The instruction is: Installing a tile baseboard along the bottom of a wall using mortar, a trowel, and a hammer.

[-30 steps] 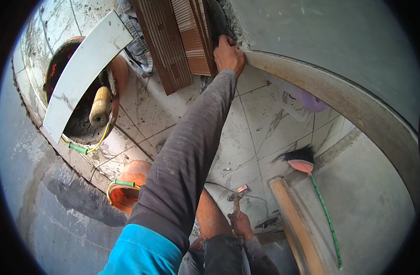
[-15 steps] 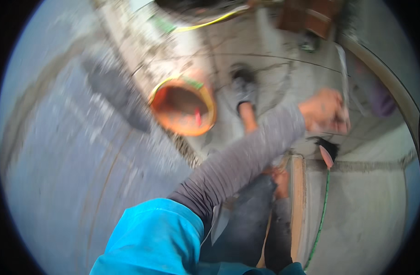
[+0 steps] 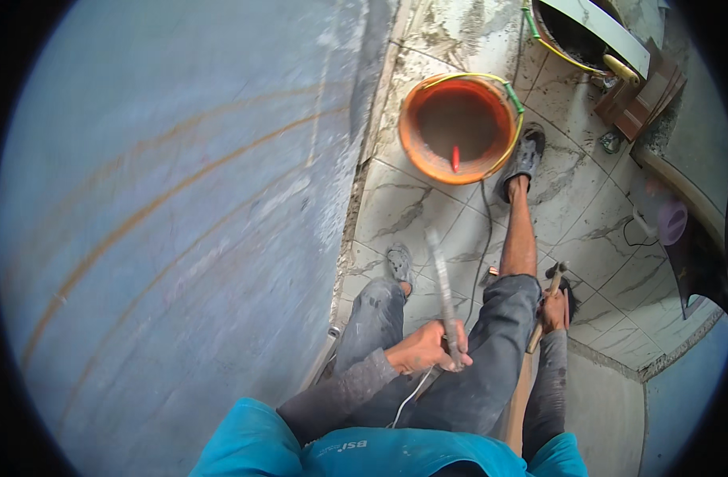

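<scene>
Rod: 1 grey rod (image 3: 442,290) in the lower middle of the frame, pointing upward, its upper end blurred. I think it is stiff and quite light, perhaps metal, and dust could make it a little slippery. The good place to hold is the lower part.
Hammer: 1 hammer (image 3: 555,283) in the lower right of the frame, head up, the handle slanting down and to the left. The head is probably the heavy side, so it may tip that way; the handle, hard and not fragile, is the place to take.
Left arm: from the lower edge it goes up and to the right, over the thighs (image 3: 491,362).
Right arm: it rises almost straight, beside the right thigh.
Left hand: the left hand (image 3: 427,347) is curled around the rod's lower part, with 1 white cord (image 3: 409,401) just below.
Right hand: the right hand (image 3: 555,312) is wrapped around the hammer handle, below the head.
</scene>
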`<state>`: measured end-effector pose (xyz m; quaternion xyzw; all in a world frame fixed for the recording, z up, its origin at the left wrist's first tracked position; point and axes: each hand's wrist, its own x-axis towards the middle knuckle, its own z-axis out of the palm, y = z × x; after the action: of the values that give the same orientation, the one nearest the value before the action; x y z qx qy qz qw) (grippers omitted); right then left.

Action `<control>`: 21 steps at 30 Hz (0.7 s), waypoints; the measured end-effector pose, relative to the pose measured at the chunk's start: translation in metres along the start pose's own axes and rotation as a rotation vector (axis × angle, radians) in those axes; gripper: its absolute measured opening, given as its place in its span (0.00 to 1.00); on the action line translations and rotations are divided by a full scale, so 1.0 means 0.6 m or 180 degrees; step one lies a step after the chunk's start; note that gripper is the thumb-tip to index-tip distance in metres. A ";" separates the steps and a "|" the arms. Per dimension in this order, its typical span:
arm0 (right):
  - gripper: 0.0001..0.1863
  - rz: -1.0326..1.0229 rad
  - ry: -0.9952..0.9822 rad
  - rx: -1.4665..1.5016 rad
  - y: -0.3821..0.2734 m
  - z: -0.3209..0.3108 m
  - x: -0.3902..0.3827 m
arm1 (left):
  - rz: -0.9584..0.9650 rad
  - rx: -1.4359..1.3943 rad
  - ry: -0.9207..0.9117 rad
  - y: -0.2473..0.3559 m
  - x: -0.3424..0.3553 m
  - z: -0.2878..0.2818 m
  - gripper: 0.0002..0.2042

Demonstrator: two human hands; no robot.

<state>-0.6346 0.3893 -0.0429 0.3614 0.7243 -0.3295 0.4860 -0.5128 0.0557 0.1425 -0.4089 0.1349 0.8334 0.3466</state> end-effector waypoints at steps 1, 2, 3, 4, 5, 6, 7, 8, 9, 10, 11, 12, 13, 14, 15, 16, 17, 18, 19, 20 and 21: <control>0.04 -0.0024 -0.0038 0.0131 0.008 0.013 -0.021 | 0.0043 0.0016 -0.0031 -0.043 -0.027 -0.028 0.17; 0.04 -0.0063 -0.0012 0.0177 0.020 0.024 -0.047 | 0.0481 0.0115 0.0330 -0.084 -0.052 -0.054 0.16; 0.05 -0.0249 -0.0016 0.0284 0.044 0.031 -0.080 | 0.0902 0.0208 0.0693 -0.122 -0.080 -0.079 0.15; 0.05 -0.0583 0.0023 0.0425 0.071 0.042 -0.112 | 0.0899 0.0334 0.0969 -0.151 -0.105 -0.103 0.16; 0.06 -0.0913 0.0064 0.0572 0.096 0.053 -0.142 | 0.0905 0.0368 0.0938 -0.188 -0.125 -0.134 0.16; 0.09 -0.1193 0.0142 0.0620 0.100 0.070 -0.191 | 0.1140 0.0388 0.1076 -0.223 -0.143 -0.165 0.16; 0.09 -0.1229 0.0174 0.0652 0.101 0.081 -0.225 | 0.1393 0.0410 0.1203 -0.248 -0.153 -0.192 0.16; 0.11 -0.1441 0.0064 0.0440 0.104 0.091 -0.248 | 0.1640 0.0675 0.1302 -0.266 -0.165 -0.211 0.14; 0.13 -0.1642 0.0019 0.0196 0.113 0.090 -0.265 | 0.1638 0.0683 0.1234 -0.271 -0.169 -0.222 0.14; 0.17 -0.1729 0.0023 0.0033 0.127 0.086 -0.264 | 0.1855 0.0421 0.1386 -0.265 -0.169 -0.230 0.12; 0.15 -0.1801 0.0078 -0.0125 0.132 0.089 -0.266 | 0.2064 0.0155 0.1546 -0.256 -0.167 -0.239 0.10; 0.14 -0.1974 0.0238 -0.0416 0.143 0.101 -0.253 | 0.2047 0.0182 0.1551 -0.247 -0.174 -0.248 0.10; 0.13 -0.2157 0.0420 -0.0730 0.154 0.109 -0.234 | 0.2023 -0.0227 0.1491 -0.235 -0.169 -0.261 0.10; 0.13 -0.2151 0.0441 -0.0725 0.166 0.116 -0.224 | 0.1989 -0.0636 0.1430 -0.224 -0.162 -0.275 0.10; 0.13 -0.2066 0.0291 -0.0714 0.171 0.135 -0.208 | 0.2005 -0.0616 0.1420 -0.209 -0.154 -0.299 0.10; 0.13 -0.1987 0.0149 -0.0702 0.175 0.157 -0.189 | 0.1884 -0.0465 0.1352 -0.193 -0.141 -0.329 0.11; 0.12 -0.1987 0.0024 -0.0717 0.170 0.179 -0.179 | 0.1758 -0.0315 0.1290 -0.177 -0.119 -0.355 0.12; 0.12 -0.2014 -0.0125 -0.0614 0.167 0.208 -0.158 | 0.1876 -0.0354 0.1329 -0.159 -0.094 -0.376 0.11; 0.12 -0.2041 -0.0268 -0.0515 0.163 0.233 -0.131 | 0.1909 -0.0327 0.1331 -0.136 -0.065 -0.393 0.11; 0.12 -0.1848 -0.0305 -0.0701 0.152 0.252 -0.103 | 0.1940 -0.0177 0.1293 -0.110 -0.036 -0.406 0.10; 0.12 -0.1866 -0.0293 -0.0705 0.153 0.261 -0.064 | 0.1959 -0.0053 0.1233 -0.091 0.003 -0.423 0.09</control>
<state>-0.4741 0.2996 -0.0667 0.0668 0.8064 -0.3907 0.4390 -0.3268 -0.0330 -0.0151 -0.5022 0.3080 0.8068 0.0443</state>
